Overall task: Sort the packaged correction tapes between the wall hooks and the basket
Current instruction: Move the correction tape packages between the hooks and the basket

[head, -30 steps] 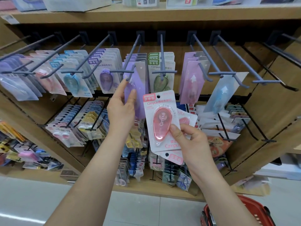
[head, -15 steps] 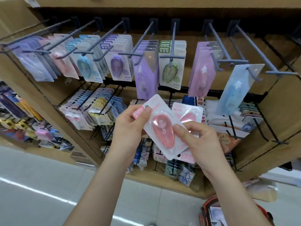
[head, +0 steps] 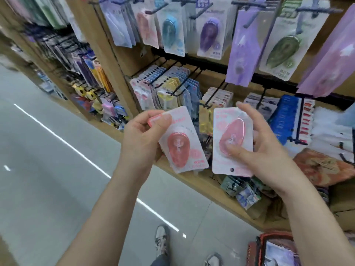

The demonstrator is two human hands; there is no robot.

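Note:
My left hand [head: 143, 135] pinches the top corner of one pink packaged correction tape [head: 182, 143], held upright and tilted. My right hand [head: 263, 148] holds a second pink correction tape pack [head: 231, 139] upside down, thumb on its blister, hanging hole at the bottom. The two packs are apart, in front of the shelf. Blue, purple and green packaged tapes [head: 210, 33] hang on wall hooks [head: 247, 4] above. The red basket [head: 257, 246] sits on the floor at the lower right, partly cut off.
Lower rows of hooks carry more stationery packs [head: 167, 87]. A wooden shelf edge [head: 201, 181] runs below my hands. Grey floor [head: 48, 169] with a white line lies to the left. My shoes [head: 162, 239] show at the bottom.
My left hand took the front pink pack from the stack and pulled it left; the right hand keeps the other. The view dropped down and left, the basket shows more.

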